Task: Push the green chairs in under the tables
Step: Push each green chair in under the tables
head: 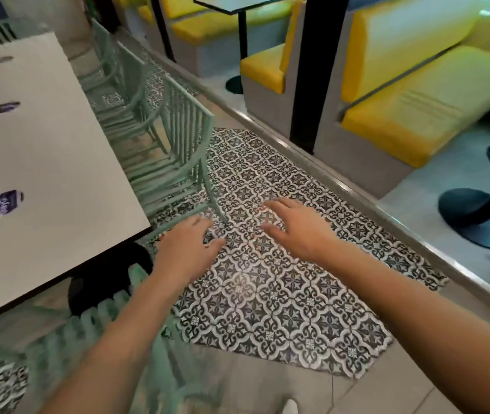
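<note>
A row of mint-green slatted chairs [175, 135] stands along the right edge of the white surface [38, 162], their seats tucked partly beneath it and their spindle backs lined up just beside its rim. Another green chair [94, 333] sits at the near corner, under the left forearm, blurred and cut off by the bottom of the view. Both arms reach forward over the floor: the left hand [185, 248] hovers by the surface's corner, the right hand [293, 225] a little farther out, each with fingers spread and gripping nothing. Between the chairs and a raised grey curb [342, 186] runs an open aisle of patterned black-and-white tile [270, 294]. Beyond the curb stand yellow padded booth benches [423, 112] and black pedestal bases [479, 216]. Oval purple stickers [5, 201] dot the smooth surface, their print unreadable.
</note>
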